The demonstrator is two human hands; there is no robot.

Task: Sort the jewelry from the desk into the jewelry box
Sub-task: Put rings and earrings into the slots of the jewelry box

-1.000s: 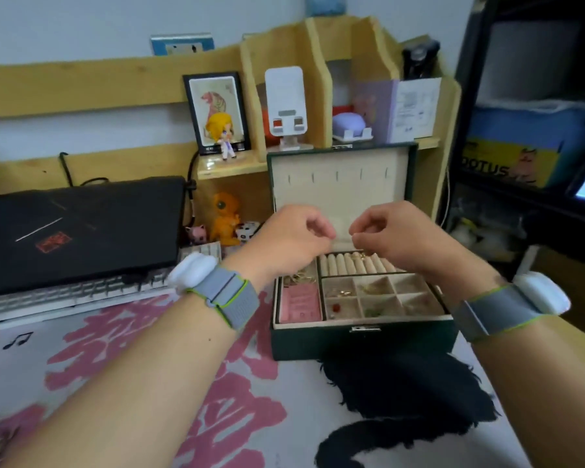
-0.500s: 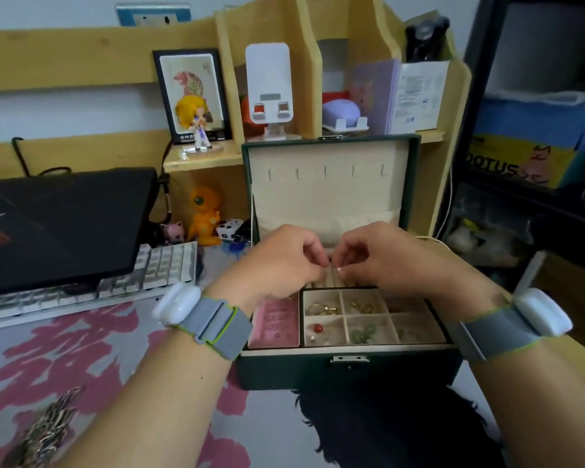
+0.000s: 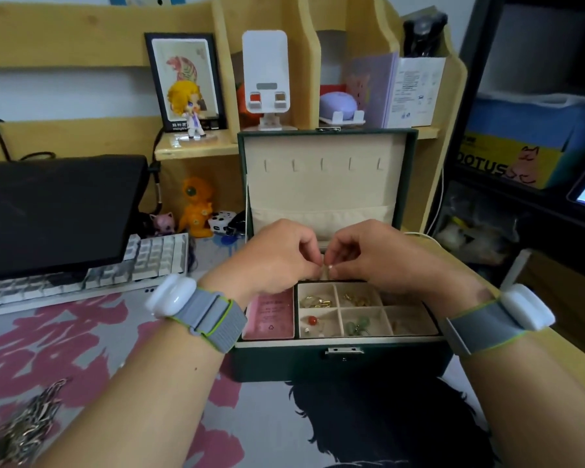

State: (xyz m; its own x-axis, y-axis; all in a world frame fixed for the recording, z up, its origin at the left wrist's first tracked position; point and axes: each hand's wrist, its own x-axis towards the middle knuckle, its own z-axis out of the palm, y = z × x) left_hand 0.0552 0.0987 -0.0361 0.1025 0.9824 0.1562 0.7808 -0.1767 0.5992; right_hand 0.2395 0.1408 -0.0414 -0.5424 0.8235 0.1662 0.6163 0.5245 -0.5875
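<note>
Head view: my left hand (image 3: 277,255) and right hand (image 3: 368,253) pinch a tiny pale earring (image 3: 329,267) together over the back rows of the open jewelry box (image 3: 338,361), fingertips meeting to seat it

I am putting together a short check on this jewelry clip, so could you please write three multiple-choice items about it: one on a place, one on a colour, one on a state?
1. Where does the red bead lie in the jewelry box?
A. front-left small compartment
B. hanging from a lid hook
C. on the pink card

2. What colour is the outside of the jewelry box?
A. white
B. dark green
C. orange

3. How is the box lid?
A. shut and latched
B. taken off, lying flat
C. raised upright

Answers: 1 A, the bead sits in the small front cell next to the pink card. 2 B, the front wall is dark green. 3 C, the cream lining with its hooks faces the camera.
</note>
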